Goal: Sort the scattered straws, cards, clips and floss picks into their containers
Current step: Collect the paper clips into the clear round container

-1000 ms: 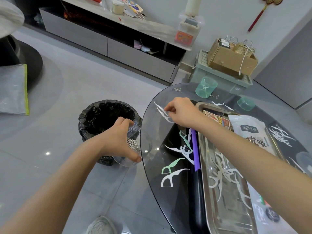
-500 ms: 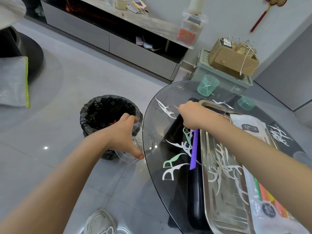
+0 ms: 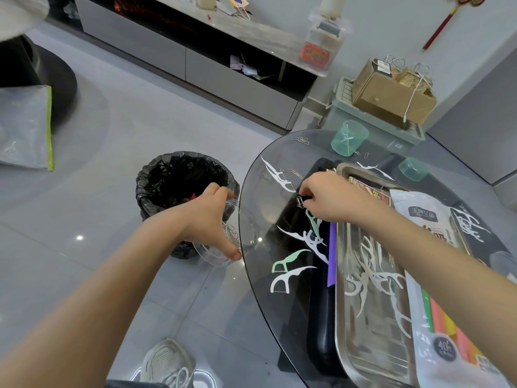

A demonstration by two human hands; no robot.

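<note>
My left hand (image 3: 210, 217) grips a clear plastic cup (image 3: 229, 242) with paper clips inside, held just off the left rim of the round glass table (image 3: 251, 208). My right hand (image 3: 333, 197) reaches over the table and pinches a metal paper clip (image 3: 300, 201) with curled fingers. White and green floss picks (image 3: 291, 264) lie scattered on the glass, more lie in the steel tray (image 3: 372, 357). A purple straw (image 3: 332, 253) lies along the tray's left side. A straw packet (image 3: 447, 303) rests across the tray.
A black-bagged trash bin (image 3: 181, 180) stands on the floor behind the cup. A teal cup (image 3: 349, 138) and a teal lid (image 3: 412, 169) sit at the table's far side, with loose clips (image 3: 300, 140) near the rim. A cardboard box (image 3: 391, 93) rests on a crate beyond.
My right hand has drawn back toward me from the far white floss pick and now pinches a paper clip. My left hand keeps the cup at the table's edge.
</note>
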